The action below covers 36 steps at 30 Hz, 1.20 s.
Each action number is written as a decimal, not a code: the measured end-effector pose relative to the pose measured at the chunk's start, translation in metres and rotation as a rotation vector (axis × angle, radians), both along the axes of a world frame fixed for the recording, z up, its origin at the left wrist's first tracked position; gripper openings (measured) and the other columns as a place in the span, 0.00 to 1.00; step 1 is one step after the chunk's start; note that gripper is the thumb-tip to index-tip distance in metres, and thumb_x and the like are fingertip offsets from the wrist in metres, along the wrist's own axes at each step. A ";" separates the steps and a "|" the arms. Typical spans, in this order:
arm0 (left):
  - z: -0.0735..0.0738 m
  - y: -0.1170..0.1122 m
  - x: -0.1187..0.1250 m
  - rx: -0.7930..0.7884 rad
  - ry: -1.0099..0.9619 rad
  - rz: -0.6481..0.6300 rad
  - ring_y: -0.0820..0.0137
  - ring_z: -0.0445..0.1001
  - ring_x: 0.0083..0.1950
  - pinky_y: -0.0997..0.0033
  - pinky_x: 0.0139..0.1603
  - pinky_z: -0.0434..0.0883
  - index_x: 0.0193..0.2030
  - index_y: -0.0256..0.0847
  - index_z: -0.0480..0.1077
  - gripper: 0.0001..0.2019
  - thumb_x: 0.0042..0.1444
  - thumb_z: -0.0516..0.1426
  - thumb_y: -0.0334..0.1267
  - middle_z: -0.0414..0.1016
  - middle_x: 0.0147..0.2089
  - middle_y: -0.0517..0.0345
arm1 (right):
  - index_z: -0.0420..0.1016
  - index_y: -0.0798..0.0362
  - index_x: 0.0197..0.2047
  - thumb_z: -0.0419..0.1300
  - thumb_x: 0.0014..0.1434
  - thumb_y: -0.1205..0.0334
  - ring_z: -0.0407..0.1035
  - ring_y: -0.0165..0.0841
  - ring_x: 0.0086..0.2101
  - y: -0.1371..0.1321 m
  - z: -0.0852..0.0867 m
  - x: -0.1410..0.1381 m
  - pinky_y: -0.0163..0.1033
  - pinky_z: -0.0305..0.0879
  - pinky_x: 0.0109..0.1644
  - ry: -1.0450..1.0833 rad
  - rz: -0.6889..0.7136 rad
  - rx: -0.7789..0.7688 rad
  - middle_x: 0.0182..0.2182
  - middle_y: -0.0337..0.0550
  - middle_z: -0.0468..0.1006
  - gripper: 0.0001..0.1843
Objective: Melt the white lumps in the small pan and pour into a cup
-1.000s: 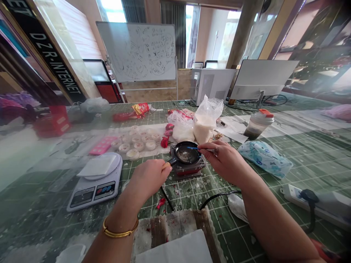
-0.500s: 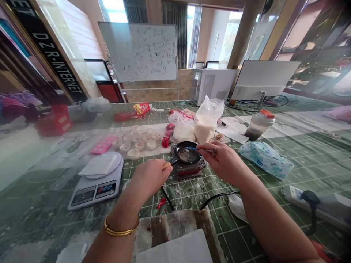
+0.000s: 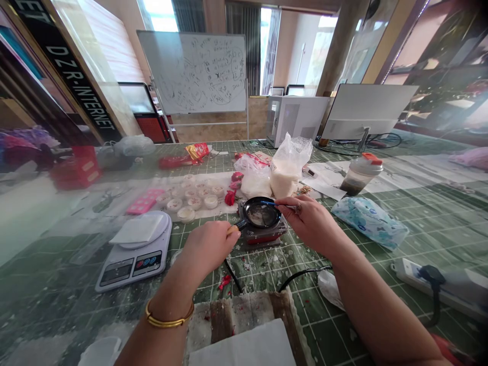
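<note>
Both hands at a small black pan on a little burner

The left hand (image 3: 209, 247) reaches forward with a gold bangle (image 3: 168, 319) on the wrist, fingers curled shut around the handle of the small black pan (image 3: 261, 212). The pan sits on a red-based burner (image 3: 263, 231) in the middle of the green gridded table (image 3: 381, 264). The right hand (image 3: 310, 221) comes in from the right, forearm angled across the table, fingertips pinched on a thin blue-tipped stick (image 3: 275, 204) held over the pan's rim. A kitchen scale (image 3: 133, 251) stands to the left, bags of white granules (image 3: 284, 170) just behind.
</note>
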State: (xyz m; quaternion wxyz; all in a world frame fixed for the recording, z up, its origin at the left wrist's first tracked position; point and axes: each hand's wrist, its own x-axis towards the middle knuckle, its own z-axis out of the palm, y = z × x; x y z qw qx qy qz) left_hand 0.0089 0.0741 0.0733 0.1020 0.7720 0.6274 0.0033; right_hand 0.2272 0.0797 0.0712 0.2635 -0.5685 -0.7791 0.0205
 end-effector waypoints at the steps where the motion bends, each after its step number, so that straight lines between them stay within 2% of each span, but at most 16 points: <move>1: 0.000 0.000 0.000 0.000 0.000 0.000 0.66 0.70 0.30 0.71 0.25 0.52 0.24 0.41 0.63 0.17 0.57 0.44 0.47 0.73 0.28 0.55 | 0.75 0.51 0.46 0.49 0.62 0.58 0.70 0.38 0.40 0.001 0.000 0.000 0.41 0.64 0.45 -0.018 0.005 -0.014 0.34 0.47 0.78 0.16; 10: -0.001 0.000 0.000 0.005 0.001 0.000 0.66 0.69 0.29 0.71 0.25 0.51 0.24 0.41 0.63 0.18 0.57 0.43 0.47 0.73 0.28 0.55 | 0.76 0.52 0.43 0.49 0.62 0.60 0.69 0.40 0.42 -0.001 0.002 0.004 0.43 0.62 0.47 -0.069 0.006 -0.035 0.34 0.47 0.78 0.15; 14: 0.000 0.000 0.000 0.009 0.002 -0.006 0.67 0.69 0.28 0.71 0.24 0.51 0.23 0.41 0.62 0.18 0.57 0.43 0.47 0.72 0.27 0.55 | 0.75 0.50 0.46 0.48 0.62 0.58 0.69 0.38 0.42 -0.003 0.001 0.002 0.42 0.63 0.48 -0.008 0.004 0.018 0.36 0.46 0.78 0.16; 18: 0.000 -0.001 -0.001 0.011 -0.005 -0.008 0.68 0.69 0.28 0.71 0.24 0.51 0.24 0.41 0.62 0.18 0.57 0.43 0.47 0.72 0.27 0.55 | 0.76 0.52 0.45 0.48 0.62 0.59 0.70 0.39 0.41 0.000 -0.001 0.000 0.43 0.63 0.46 -0.063 0.009 -0.026 0.34 0.47 0.78 0.16; 24: 0.000 -0.002 -0.002 0.012 -0.006 -0.008 0.67 0.69 0.28 0.72 0.24 0.51 0.24 0.41 0.63 0.18 0.57 0.43 0.47 0.73 0.28 0.55 | 0.75 0.53 0.46 0.48 0.62 0.60 0.69 0.39 0.43 0.000 0.001 0.002 0.43 0.63 0.47 -0.081 -0.013 -0.014 0.35 0.47 0.78 0.17; 27: 0.000 -0.002 -0.001 0.016 -0.005 -0.008 0.67 0.69 0.29 0.72 0.25 0.51 0.24 0.41 0.63 0.18 0.58 0.43 0.47 0.73 0.28 0.55 | 0.76 0.52 0.43 0.49 0.62 0.60 0.70 0.39 0.41 -0.002 0.003 0.002 0.43 0.62 0.47 -0.097 0.026 -0.029 0.35 0.47 0.78 0.15; 31: 0.000 -0.001 0.000 0.016 -0.003 -0.016 0.66 0.70 0.29 0.72 0.25 0.52 0.24 0.41 0.64 0.18 0.58 0.43 0.47 0.74 0.28 0.55 | 0.75 0.51 0.45 0.49 0.62 0.59 0.70 0.36 0.41 -0.004 0.003 0.001 0.41 0.63 0.47 -0.077 0.107 -0.022 0.37 0.45 0.78 0.15; 36: 0.000 -0.002 0.000 0.017 0.011 -0.017 0.65 0.71 0.31 0.71 0.25 0.54 0.25 0.41 0.66 0.19 0.58 0.43 0.47 0.74 0.29 0.53 | 0.76 0.51 0.42 0.50 0.62 0.60 0.70 0.37 0.40 -0.007 0.006 0.002 0.42 0.62 0.47 -0.095 0.069 -0.036 0.36 0.46 0.78 0.15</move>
